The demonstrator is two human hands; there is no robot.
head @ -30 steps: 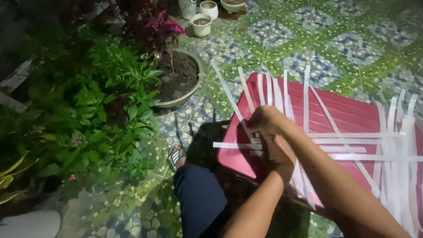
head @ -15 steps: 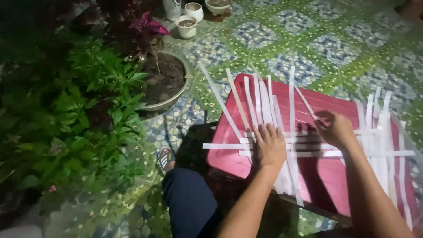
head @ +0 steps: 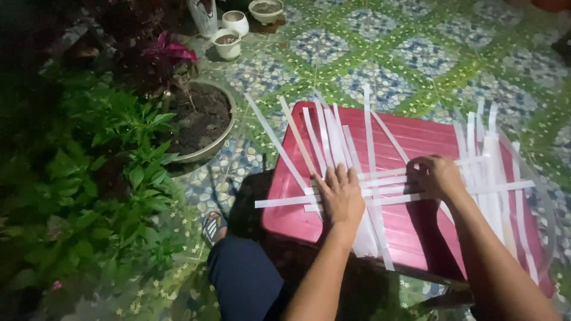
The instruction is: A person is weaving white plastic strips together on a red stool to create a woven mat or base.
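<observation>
White strips [head: 380, 193] pressed flat on red worktop [head: 416, 139] under left hand [head: 340, 196], fingers spread. Crosswise strip ends pinched by right hand [head: 436, 176]. Potted plants [head: 196, 116] left of hands.

Hands: two, a left hand [head: 340, 199] and a right hand [head: 437, 176], both lying on the strips. Red plastic lid [head: 416, 226]: one, near right. White strips [head: 324, 139]: too many and too overlapped for an exact count, well over a dozen, some crossing. Small white pots [head: 229, 43]: two, far left. Shallow bowl [head: 266, 10]: one, far centre. Large soil-filled planter [head: 199, 122]: one, left. Sandal [head: 213, 226]: one, near.
</observation>
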